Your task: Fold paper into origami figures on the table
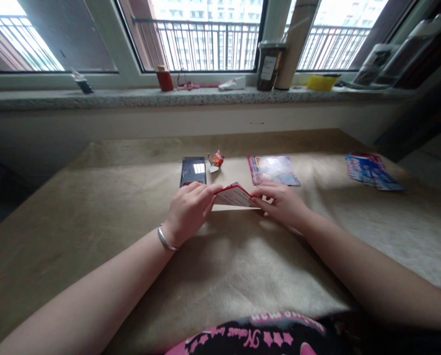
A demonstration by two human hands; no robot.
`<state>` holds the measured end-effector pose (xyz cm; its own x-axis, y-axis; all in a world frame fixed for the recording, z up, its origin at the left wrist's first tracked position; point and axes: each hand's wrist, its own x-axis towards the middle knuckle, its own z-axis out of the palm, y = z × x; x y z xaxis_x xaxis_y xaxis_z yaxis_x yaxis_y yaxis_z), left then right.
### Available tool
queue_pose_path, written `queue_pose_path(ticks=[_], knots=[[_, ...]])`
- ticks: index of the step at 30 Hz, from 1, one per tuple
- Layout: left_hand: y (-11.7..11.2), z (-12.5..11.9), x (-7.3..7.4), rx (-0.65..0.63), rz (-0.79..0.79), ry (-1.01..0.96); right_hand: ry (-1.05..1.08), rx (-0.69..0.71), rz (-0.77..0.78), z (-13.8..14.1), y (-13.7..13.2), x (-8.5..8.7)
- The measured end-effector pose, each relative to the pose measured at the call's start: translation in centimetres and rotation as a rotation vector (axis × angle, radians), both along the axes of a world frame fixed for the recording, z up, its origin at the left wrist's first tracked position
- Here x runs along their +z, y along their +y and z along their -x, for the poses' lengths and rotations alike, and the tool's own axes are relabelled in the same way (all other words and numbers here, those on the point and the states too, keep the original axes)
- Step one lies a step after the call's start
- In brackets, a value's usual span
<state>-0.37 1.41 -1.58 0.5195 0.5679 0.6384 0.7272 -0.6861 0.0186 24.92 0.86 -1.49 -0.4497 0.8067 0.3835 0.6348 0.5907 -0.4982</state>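
A folded sheet of paper (234, 196), white with a red edge and small print, lies on the beige cloth (94, 212) at the middle of the table. My left hand (189, 211) has its fingers pressed on the paper's left edge; a silver bangle circles that wrist. My right hand (281, 203) pinches the paper's right corner against the cloth. Both hands rest on the table with the paper between them.
A dark phone (193, 171) lies just behind my left hand, a small red-orange folded paper piece (216, 159) beside it. Colourful leaflets lie behind my right hand (273, 170) and at the far right (372, 170). The windowsill (131, 97) holds a red cup, jar and yellow bowl.
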Motion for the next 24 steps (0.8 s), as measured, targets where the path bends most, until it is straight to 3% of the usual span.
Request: queue_pose_path(ticks=[5, 17, 24], knots=[[-0.06, -0.01, -0.03, -0.044, -0.113, -0.034, 0.058, 0.030, 0.024, 0.31, -0.19, 0.24], [-0.37, -0.13, 0.26, -0.193, -0.047, -0.062, 0.178, -0.049, 0.346, 0.60, 0.00, 0.11], [-0.02, -0.21, -0.39, -0.278, 0.104, -0.163, 0.234, -0.040, 0.489, 0.45, 0.02, 0.05]])
